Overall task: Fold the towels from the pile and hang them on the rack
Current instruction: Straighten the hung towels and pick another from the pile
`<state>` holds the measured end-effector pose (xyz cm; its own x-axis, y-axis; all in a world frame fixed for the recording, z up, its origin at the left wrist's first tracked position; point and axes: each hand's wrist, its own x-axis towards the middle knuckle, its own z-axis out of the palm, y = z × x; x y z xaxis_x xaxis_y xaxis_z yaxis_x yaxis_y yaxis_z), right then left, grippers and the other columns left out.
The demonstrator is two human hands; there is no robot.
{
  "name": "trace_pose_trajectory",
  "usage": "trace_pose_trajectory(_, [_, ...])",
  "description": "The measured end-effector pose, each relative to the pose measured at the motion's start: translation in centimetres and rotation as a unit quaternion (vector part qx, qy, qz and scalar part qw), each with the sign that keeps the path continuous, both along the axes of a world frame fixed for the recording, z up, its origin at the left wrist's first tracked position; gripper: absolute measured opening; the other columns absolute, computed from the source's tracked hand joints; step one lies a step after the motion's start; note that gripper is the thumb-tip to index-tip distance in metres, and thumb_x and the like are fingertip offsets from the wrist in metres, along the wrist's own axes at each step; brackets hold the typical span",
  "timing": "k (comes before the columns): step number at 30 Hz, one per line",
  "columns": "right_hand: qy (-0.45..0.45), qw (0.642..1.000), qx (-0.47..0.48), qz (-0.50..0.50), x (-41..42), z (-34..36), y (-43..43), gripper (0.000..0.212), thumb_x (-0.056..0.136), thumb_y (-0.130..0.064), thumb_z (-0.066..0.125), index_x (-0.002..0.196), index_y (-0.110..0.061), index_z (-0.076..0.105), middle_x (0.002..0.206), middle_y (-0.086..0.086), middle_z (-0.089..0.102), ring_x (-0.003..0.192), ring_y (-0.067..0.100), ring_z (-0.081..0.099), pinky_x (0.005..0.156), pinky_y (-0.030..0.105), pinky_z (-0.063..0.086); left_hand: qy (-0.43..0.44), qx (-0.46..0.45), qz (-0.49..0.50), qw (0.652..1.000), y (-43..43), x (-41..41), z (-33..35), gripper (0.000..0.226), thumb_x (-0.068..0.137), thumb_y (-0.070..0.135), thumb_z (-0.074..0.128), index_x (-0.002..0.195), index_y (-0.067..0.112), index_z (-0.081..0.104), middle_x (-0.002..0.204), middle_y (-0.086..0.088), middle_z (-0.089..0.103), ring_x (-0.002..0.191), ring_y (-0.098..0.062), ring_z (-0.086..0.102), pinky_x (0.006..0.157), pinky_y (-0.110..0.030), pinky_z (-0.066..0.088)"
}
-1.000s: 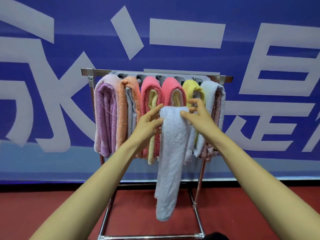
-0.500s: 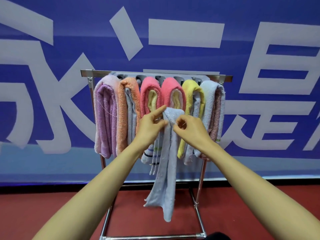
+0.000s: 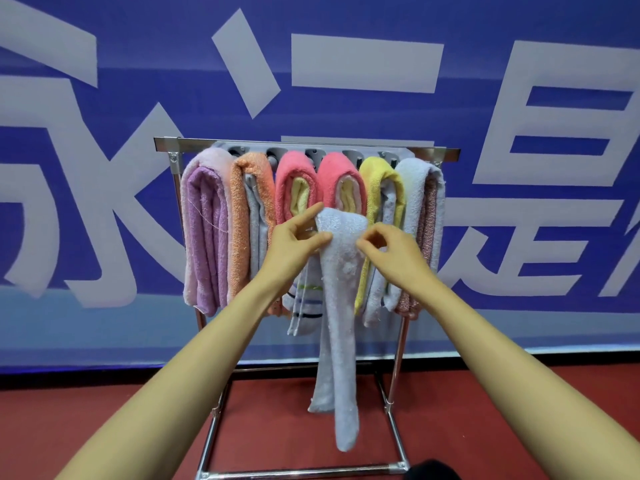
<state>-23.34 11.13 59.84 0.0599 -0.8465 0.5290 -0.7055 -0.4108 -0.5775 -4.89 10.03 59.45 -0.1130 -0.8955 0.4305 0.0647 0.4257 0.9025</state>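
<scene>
— While the pale blue towel is hanging before the rack, what is pinching it?
— Both are: left grip at its nine o'clock edge, right grip at three (fingers curling).

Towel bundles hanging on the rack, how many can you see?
6, left to right: lilac, orange, pink, second pink, yellow, pale blue. Others are folded inside them, partly hidden; the held towel isn't counted.

The long pale blue towel is matt, nubby terry cloth. The folded coloured towels are fluffy looped cloth too. The chrome metal rack gleams smooth and glossy; its grey hanger block looks like dull plastic. The red floor is matt.
</scene>
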Motion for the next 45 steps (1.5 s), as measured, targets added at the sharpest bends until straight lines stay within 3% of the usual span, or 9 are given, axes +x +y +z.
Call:
trace_pose_trajectory(4, [-0.162, 0.975, 0.149, 0.019, -0.3, -0.8, -1.2, 0.041, 0.088, -0.041, 0.065, 0.116, -0.014, 0.052, 0.109, -0.002, 0.058, 0.103, 0.012, 0.056, 0.09, 0.029, 0.045, -0.055, -0.025, -0.018, 0.998, 0.0, 0.2, 0.3, 0.058, 0.08, 0.004, 0.073, 0.133, 0.024, 0.056, 0.114, 0.013, 0.062, 0.09, 0.014, 0.057, 0.09, -0.02, 0.05])
trace_pose_trajectory(9, [-0.348, 0.915, 0.166, 0.117, 0.0, 0.1, -1.3, 0.024, 0.089, -0.021, 0.067, 0.108, -0.009, 0.058, 0.092, 0.001, 0.069, 0.084, 0.012, 0.067, 0.072, 0.024, 0.052, -0.094, -0.041, -0.022, 0.995, 0.0, 0.7, 0.5, 0.064, 0.08, 0.006, 0.075, 0.138, 0.021, 0.052, 0.128, 0.005, 0.062, 0.106, -0.004, 0.061, 0.099, -0.027, 0.048])
trace_pose_trajectory(17, [-0.24, 0.955, 0.17, 0.033, 0.4, 1.8, -1.8, 0.044, 0.086, -0.047, 0.065, 0.116, -0.019, 0.048, 0.111, 0.008, 0.062, 0.098, 0.022, 0.064, 0.084, 0.041, 0.056, 0.092, 0.11, -0.037, 0.989, -0.8, 0.5, 1.2, 0.073, 0.079, -0.004, 0.071, 0.143, 0.019, 0.044, 0.129, -0.009, 0.057, 0.112, -0.016, 0.061, 0.077, -0.022, 0.054])
trace_pose_trajectory(21, [-0.294, 0.937, 0.164, 0.095, 0.8, 1.4, -1.2, 0.043, 0.087, -0.016, 0.07, 0.122, -0.015, 0.045, 0.105, 0.009, 0.063, 0.094, 0.02, 0.063, 0.081, 0.034, 0.054, 0.153, 0.202, -0.041, 0.966, -1.4, 0.9, 1.8, 0.065, 0.082, -0.002, 0.069, 0.141, 0.014, 0.045, 0.129, -0.016, 0.058, 0.093, -0.021, 0.067, 0.076, -0.028, 0.058])
trace_pose_trajectory(26, [-0.358, 0.917, 0.15, 0.096, 1.4, 2.4, -1.6, 0.022, 0.091, -0.005, 0.061, 0.11, -0.011, 0.052, 0.083, 0.002, 0.058, 0.074, 0.015, 0.057, 0.069, 0.03, 0.046, 0.061, 0.287, -0.127, 0.947, -0.6, 1.3, 1.2, 0.044, 0.087, 0.027, 0.067, 0.126, 0.009, 0.054, 0.071, 0.0, 0.06, 0.059, -0.01, 0.041, 0.061, -0.023, 0.044])
trace_pose_trajectory(30, [-0.359, 0.914, 0.163, 0.098, 1.4, 2.3, -1.6, 0.011, 0.093, -0.004, 0.056, 0.1, -0.013, 0.056, 0.083, 0.003, 0.055, 0.075, 0.014, 0.056, 0.071, 0.03, 0.046, 0.035, 0.218, -0.11, 0.969, -0.5, 1.6, 0.5, 0.065, 0.072, 0.013, 0.075, 0.131, 0.012, 0.048, 0.105, -0.015, 0.057, 0.085, -0.025, 0.05, 0.074, -0.032, 0.044])
trace_pose_trajectory(34, [-0.269, 0.939, 0.195, 0.084, 0.4, 2.4, -1.1, 0.024, 0.092, -0.023, 0.063, 0.113, -0.014, 0.055, 0.097, 0.001, 0.061, 0.084, 0.012, 0.061, 0.075, 0.029, 0.052, 0.05, 0.161, -0.081, 0.982, -1.0, 0.6, 0.7, 0.042, 0.085, 0.006, 0.067, 0.125, 0.015, 0.058, 0.118, -0.018, 0.063, 0.096, -0.026, 0.064, 0.089, -0.039, 0.052])
trace_pose_trajectory(39, [-0.242, 0.953, 0.177, 0.043, -0.5, 2.7, -1.2, 0.031, 0.088, -0.011, 0.068, 0.115, -0.009, 0.053, 0.099, 0.009, 0.059, 0.09, 0.02, 0.06, 0.088, 0.044, 0.053, 0.007, 0.16, -0.093, 0.983, -1.2, 0.2, 0.6, 0.052, 0.086, 0.004, 0.067, 0.13, 0.026, 0.049, 0.084, 0.0, 0.071, 0.07, -0.011, 0.064, 0.06, -0.021, 0.051])
trace_pose_trajectory(45, [-0.242, 0.938, 0.241, 0.057, -0.2, 2.6, -1.6, 0.043, 0.085, -0.025, 0.072, 0.118, -0.011, 0.05, 0.118, 0.012, 0.059, 0.1, 0.02, 0.063, 0.084, 0.035, 0.055, -0.028, 0.093, -0.03, 0.995, -1.7, 0.9, 0.6, 0.063, 0.082, 0.001, 0.069, 0.137, 0.019, 0.046, 0.09, -0.009, 0.058, 0.091, -0.02, 0.063, 0.078, -0.033, 0.054])
